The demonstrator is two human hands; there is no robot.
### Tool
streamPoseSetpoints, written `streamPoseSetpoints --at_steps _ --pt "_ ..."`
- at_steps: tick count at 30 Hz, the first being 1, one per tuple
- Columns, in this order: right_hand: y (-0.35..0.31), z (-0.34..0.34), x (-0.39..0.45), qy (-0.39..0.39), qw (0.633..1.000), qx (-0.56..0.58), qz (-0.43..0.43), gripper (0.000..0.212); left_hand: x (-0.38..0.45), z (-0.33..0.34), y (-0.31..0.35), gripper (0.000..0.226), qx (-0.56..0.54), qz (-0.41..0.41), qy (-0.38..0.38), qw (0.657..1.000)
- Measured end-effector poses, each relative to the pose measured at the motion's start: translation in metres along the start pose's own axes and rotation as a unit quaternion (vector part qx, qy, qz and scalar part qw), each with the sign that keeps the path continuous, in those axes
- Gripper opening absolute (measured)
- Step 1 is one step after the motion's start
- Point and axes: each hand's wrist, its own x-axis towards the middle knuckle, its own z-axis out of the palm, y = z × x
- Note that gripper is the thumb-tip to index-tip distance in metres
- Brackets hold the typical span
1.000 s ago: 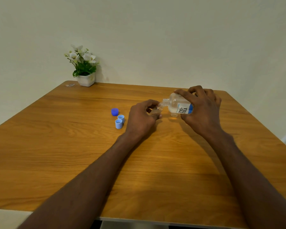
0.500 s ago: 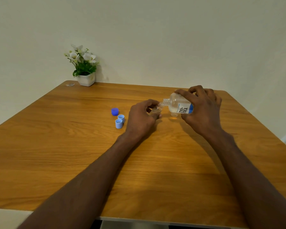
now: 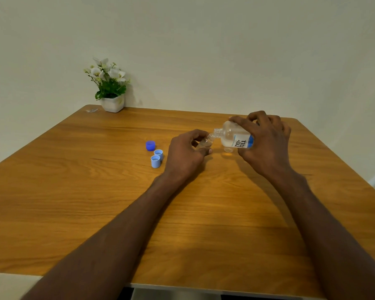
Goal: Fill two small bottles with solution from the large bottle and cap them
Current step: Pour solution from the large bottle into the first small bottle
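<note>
Right of centre, our right hand (image 3: 266,144) wraps the light, slippery large bottle (image 3: 234,138) at its body, while our left hand (image 3: 186,151) pinches what seems a small bottle (image 3: 205,144).

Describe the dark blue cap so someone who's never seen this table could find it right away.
On the wooden table, look just left of the left hand, where three small caps sit in a cluster. The dark blue cap is the farthest one. Unlike the two light blue caps lying open side up, it is a deeper blue with its closed top up.
</note>
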Motion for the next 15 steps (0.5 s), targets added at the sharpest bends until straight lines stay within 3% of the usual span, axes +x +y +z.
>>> streamPoseSetpoints --at_steps 15 --pt "-0.0005 -0.0016 -0.0002 -0.003 1.000 0.007 0.001 0.083 -0.0009 -0.0018 0.0026 0.039 -0.004 -0.003 -0.005 1.000"
